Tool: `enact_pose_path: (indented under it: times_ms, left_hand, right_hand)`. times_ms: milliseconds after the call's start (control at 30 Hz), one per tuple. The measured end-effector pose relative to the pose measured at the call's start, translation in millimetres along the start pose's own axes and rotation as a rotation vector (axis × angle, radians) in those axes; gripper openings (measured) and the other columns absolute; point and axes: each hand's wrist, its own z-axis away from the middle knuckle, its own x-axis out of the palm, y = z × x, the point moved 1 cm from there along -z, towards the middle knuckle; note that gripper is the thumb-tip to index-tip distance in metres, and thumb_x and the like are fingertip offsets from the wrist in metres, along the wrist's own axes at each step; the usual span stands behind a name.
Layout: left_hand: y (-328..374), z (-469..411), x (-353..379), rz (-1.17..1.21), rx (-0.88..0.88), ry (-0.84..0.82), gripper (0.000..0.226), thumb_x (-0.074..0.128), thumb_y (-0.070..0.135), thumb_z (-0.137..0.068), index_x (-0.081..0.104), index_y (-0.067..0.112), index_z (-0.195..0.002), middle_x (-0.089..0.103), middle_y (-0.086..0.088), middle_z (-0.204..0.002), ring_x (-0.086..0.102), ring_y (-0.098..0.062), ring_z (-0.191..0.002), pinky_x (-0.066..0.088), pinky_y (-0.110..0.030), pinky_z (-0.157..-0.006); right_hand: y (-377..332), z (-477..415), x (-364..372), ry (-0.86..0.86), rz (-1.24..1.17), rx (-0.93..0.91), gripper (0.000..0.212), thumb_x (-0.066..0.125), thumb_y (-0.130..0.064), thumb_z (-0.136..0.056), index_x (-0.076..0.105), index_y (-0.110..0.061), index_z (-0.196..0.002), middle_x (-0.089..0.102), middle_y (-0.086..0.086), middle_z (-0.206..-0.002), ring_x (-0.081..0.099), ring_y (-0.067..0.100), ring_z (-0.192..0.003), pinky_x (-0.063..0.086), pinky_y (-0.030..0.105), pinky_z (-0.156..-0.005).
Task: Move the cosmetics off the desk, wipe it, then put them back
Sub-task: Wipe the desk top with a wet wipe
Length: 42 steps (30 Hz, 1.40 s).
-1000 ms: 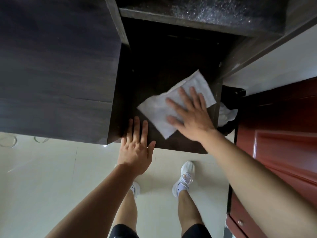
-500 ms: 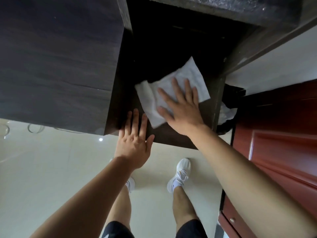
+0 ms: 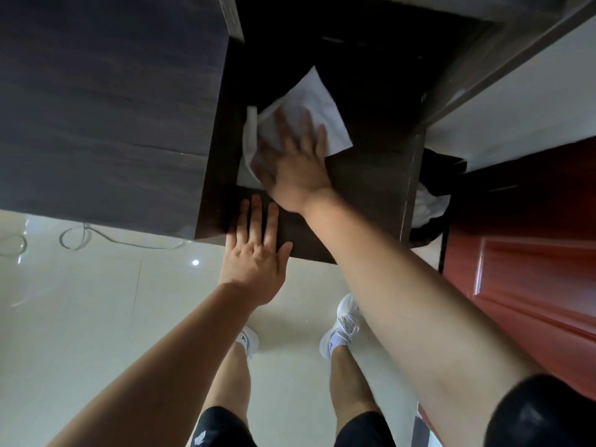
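Observation:
A white wipe (image 3: 317, 106) lies on the dark wooden desk surface (image 3: 367, 185), its left edge bunched against the side wall of a taller dark cabinet (image 3: 106, 101). My right hand (image 3: 295, 162) presses flat on the wipe with straight, spread fingers. My left hand (image 3: 254, 250) rests flat on the desk's front edge, fingers straight, just below the right wrist. No cosmetics are in view.
A bin with a black liner (image 3: 432, 201) holding white paper stands right of the desk, beside a red door (image 3: 532, 269). A white cable (image 3: 77, 237) lies on the pale tiled floor (image 3: 96, 317) at left. My legs and white shoes are below.
My right hand has slid the wipe leftward across the desk until it bunched against the cabinet wall. My left hand has stayed on the front edge.

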Motion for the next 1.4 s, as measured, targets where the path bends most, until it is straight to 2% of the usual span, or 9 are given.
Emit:
enact_pose_path:
  times_ms: [200, 300, 433, 567, 800, 967, 1067, 1267, 1400]
  left_hand:
    - [-1.2, 0.8, -1.5, 0.005, 0.0, 0.0, 0.073, 0.022, 0.05, -0.098, 0.014, 0.008, -0.157, 0.008, -0.021, -0.164, 0.003, -0.036, -0.151, 0.007, -0.048, -0.119]
    - [-3.1, 0.8, 1.1, 0.01, 0.003, 0.006, 0.073, 0.019, 0.053, -0.099, 0.006, 0.012, -0.158, 0.002, -0.018, -0.165, -0.002, -0.033, -0.152, 0.001, -0.045, -0.12]
    - [-2.9, 2.7, -1.8, 0.06, 0.004, 0.037, 0.069, 0.03, 0.049, -0.099, 0.019, 0.011, -0.156, 0.012, -0.019, -0.163, 0.007, -0.036, -0.151, 0.012, -0.048, -0.119]
    - [-6.3, 24.6, 1.7, 0.065, 0.077, 0.087, 0.06, 0.038, 0.042, -0.099, 0.035, 0.012, -0.151, 0.026, -0.021, -0.158, 0.023, -0.04, -0.145, 0.019, -0.052, -0.119]
    - [-36.2, 73.0, 9.4, 0.123, -0.03, 0.098, 0.061, 0.037, 0.042, -0.101, 0.036, 0.007, -0.152, 0.021, -0.025, -0.16, 0.015, -0.041, -0.15, 0.014, -0.05, -0.121]
    - [-65.1, 82.7, 5.5, 0.112, -0.191, 0.089, 0.069, 0.031, 0.046, -0.1, 0.025, 0.004, -0.155, 0.011, -0.023, -0.163, 0.006, -0.038, -0.152, 0.011, -0.051, -0.122]
    - [-72.9, 74.5, 3.6, 0.092, -0.178, 0.081, 0.069, 0.029, 0.047, -0.1, 0.022, 0.007, -0.156, 0.008, -0.019, -0.165, 0.002, -0.034, -0.153, 0.01, -0.051, -0.123]
    - [-69.6, 64.8, 2.3, 0.117, -0.16, 0.088, 0.067, 0.03, 0.042, -0.099, 0.022, 0.006, -0.155, 0.01, -0.018, -0.164, 0.003, -0.034, -0.153, 0.011, -0.051, -0.123]
    - [-76.2, 66.5, -8.6, 0.132, -0.085, 0.097, 0.061, 0.035, 0.027, -0.095, 0.031, 0.006, -0.152, 0.019, -0.021, -0.162, 0.013, -0.038, -0.151, 0.016, -0.054, -0.121]
  right_hand:
    - [78.4, 67.0, 12.9, 0.001, -0.021, 0.117, 0.059, 0.02, -0.068, -0.1, 0.008, -0.052, -0.155, -0.01, -0.001, -0.169, -0.02, 0.037, -0.152, -0.011, 0.057, -0.121]
    - [106.7, 112.5, 23.8, 0.105, -0.052, 0.212, 0.059, 0.031, -0.062, -0.101, 0.023, -0.043, -0.157, 0.005, 0.009, -0.169, -0.004, 0.045, -0.153, 0.004, 0.059, -0.123]
    - [86.1, 169.2, 52.3, 0.213, -0.089, 0.216, 0.055, 0.042, -0.052, -0.103, 0.038, -0.031, -0.154, 0.019, 0.014, -0.166, 0.008, 0.048, -0.151, 0.016, 0.062, -0.12]
    - [66.5, 183.2, 60.3, 0.125, -0.087, 0.271, 0.057, 0.032, -0.059, -0.102, 0.029, -0.04, -0.156, 0.006, 0.007, -0.169, -0.003, 0.047, -0.152, 0.007, 0.068, -0.119]
    - [24.9, 74.4, 31.4, 0.064, -0.099, 0.223, 0.062, 0.02, -0.069, -0.098, 0.009, -0.048, -0.156, -0.01, 0.008, -0.169, -0.018, 0.049, -0.148, -0.009, 0.07, -0.115]
    - [-47.9, 78.9, 40.3, 0.112, -0.055, 0.085, 0.056, 0.031, -0.059, -0.101, 0.028, -0.045, -0.154, 0.004, 0.008, -0.169, -0.007, 0.049, -0.151, -0.003, 0.069, -0.117]
    - [-32.4, 120.7, 50.6, 0.148, -0.067, 0.042, 0.049, 0.034, -0.055, -0.102, 0.04, -0.044, -0.15, 0.014, 0.006, -0.168, 0.002, 0.046, -0.152, 0.005, 0.067, -0.118]
    - [41.6, 175.0, 54.2, 0.149, -0.052, 0.222, 0.056, 0.039, -0.062, -0.099, 0.041, -0.04, -0.151, 0.016, 0.004, -0.168, 0.007, 0.046, -0.152, 0.013, 0.067, -0.117]
    - [4.2, 153.1, 56.1, 0.215, -0.126, 0.336, 0.056, 0.041, -0.06, -0.099, 0.041, -0.039, -0.151, 0.016, 0.007, -0.167, 0.003, 0.049, -0.151, 0.007, 0.069, -0.117]
